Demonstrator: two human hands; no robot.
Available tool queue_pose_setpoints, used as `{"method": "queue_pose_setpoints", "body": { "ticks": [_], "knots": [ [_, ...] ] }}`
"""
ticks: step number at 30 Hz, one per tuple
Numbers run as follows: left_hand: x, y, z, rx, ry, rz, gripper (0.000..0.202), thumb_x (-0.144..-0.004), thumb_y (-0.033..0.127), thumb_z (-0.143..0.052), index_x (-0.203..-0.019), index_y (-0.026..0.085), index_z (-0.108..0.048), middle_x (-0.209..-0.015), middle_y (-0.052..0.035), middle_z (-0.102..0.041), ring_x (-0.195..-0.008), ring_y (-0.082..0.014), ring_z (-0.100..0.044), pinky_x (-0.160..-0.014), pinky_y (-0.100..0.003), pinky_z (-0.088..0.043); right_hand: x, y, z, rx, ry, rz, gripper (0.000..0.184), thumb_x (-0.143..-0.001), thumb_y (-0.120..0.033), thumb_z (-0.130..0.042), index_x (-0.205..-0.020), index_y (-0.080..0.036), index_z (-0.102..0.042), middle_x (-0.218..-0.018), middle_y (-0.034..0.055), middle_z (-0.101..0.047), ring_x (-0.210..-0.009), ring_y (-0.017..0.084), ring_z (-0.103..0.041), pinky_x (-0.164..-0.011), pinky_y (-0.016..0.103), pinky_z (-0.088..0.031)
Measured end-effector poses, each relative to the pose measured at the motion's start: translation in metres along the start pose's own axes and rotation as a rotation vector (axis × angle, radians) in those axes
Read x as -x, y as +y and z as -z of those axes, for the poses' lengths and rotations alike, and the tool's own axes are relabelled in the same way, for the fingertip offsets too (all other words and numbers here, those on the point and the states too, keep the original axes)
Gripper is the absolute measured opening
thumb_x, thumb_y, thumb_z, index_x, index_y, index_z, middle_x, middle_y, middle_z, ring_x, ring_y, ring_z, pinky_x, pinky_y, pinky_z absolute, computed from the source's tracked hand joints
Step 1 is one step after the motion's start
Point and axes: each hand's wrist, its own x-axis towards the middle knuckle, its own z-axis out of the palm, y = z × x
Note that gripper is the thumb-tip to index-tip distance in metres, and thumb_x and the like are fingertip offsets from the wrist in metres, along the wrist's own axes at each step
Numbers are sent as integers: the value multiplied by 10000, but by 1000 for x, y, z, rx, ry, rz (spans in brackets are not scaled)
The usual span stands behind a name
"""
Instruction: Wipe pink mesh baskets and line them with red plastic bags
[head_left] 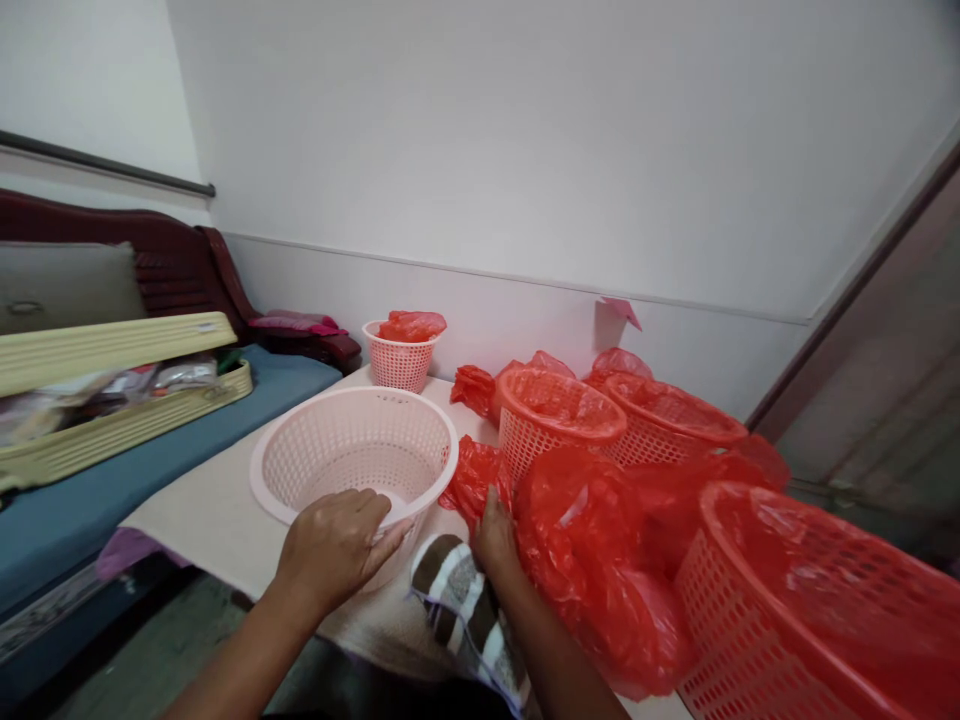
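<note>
Bags [600,560], baskets [742,625] near probable cloth [457,590]

From afar I cannot see the rim of the pale basket [259,468] behind the left hand [334,545], nor the striped cloth [450,585] behind the right forearm [555,640]. The right edge cuts the big front basket [739,640]; contents of the yellow case [112,350] are too blurred

Single head-worn view, close above bare left grip [337,545] and bare right grip [496,538], facing forward-down; pale cream, flat tabletop [214,500] beneath, smooth white wall [480,130] beyond both.
</note>
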Motion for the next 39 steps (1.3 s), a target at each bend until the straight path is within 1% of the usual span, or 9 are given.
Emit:
{"method": "queue_pose_setpoints", "body": {
  "ticks": [4,8,15,20,25,27,29,34,39],
  "knots": [
    [1,0,-1,7,-29,26,394,-957,503,-364,-782,232,-589,-712,-28,-635,-693,-237,-630,-618,-356,-415,-9,-8,12,-110,22,-8,312,-777,-114,-413,-978,-130,-651,-729,91,-642,-704,212,-611,-730,341,-458],
    [3,0,-1,14,-32,45,414,-957,514,-359,-785,220,-595,-717,-41,-643,-706,-230,-631,-626,-345,-409,-19,-29,41,-269,108,-2,212,-788,-200,-392,-782,-182,-603,-637,38,-584,-609,184,-533,-658,314,-428],
    [3,0,2,36,-35,41,424,-963,508,-338,-789,219,-594,-735,-43,-651,-719,-249,-644,-611,-355,-408,-31,-66,112,-602,235,45,243,-762,-359,-442,-790,-171,-594,-743,32,-626,-712,184,-554,-702,298,-449],
    [10,6,3,56,-32,37,407,-964,497,-341,-800,222,-593,-736,-41,-644,-734,-266,-646,-617,-373,-417,-33,-103,166,-816,338,79,254,-797,-392,-483,-911,-187,-580,-838,3,-613,-752,165,-557,-707,286,-464],
    [15,12,6,89,-58,25,421,-964,493,-328,-800,212,-594,-740,-56,-635,-742,-286,-641,-626,-395,-426,-18,-152,207,-1166,573,197,260,-801,-356,-579,-1013,-206,-582,-906,-2,-614,-780,150,-574,-772,305,-479],
    [15,12,8,112,-77,21,430,-963,496,-327,-807,202,-599,-750,-67,-638,-749,-293,-641,-627,-399,-427,-12,-168,209,-1152,666,222,326,-813,-380,-584,-1085,-203,-562,-1000,28,-622,-869,169,-592,-849,335,-475],
    [13,10,10,143,-96,22,447,-961,504,-323,-816,190,-606,-756,-80,-639,-750,-303,-639,-627,-407,-426,-9,-180,198,-1056,621,222,390,-807,-402,-584,-1128,-186,-535,-1076,65,-623,-958,194,-594,-905,352,-462],
    [6,7,16,298,-113,31,476,-941,538,-351,-876,157,-630,-827,-123,-647,-807,-330,-626,-692,-453,-442,-9,-198,141,-640,47,380,309,-815,-311,-502,-1084,-161,-531,-928,75,-646,-832,204,-599,-805,331,-484],
    [1,2,21,600,-47,144,368,-898,509,-480,-973,177,-621,-966,-114,-639,-930,-293,-596,-820,-453,-448,-3,-203,100,-350,-179,458,301,-810,-186,-429,-1092,-175,-533,-760,25,-600,-678,185,-557,-691,304,-456]
  ]
}}
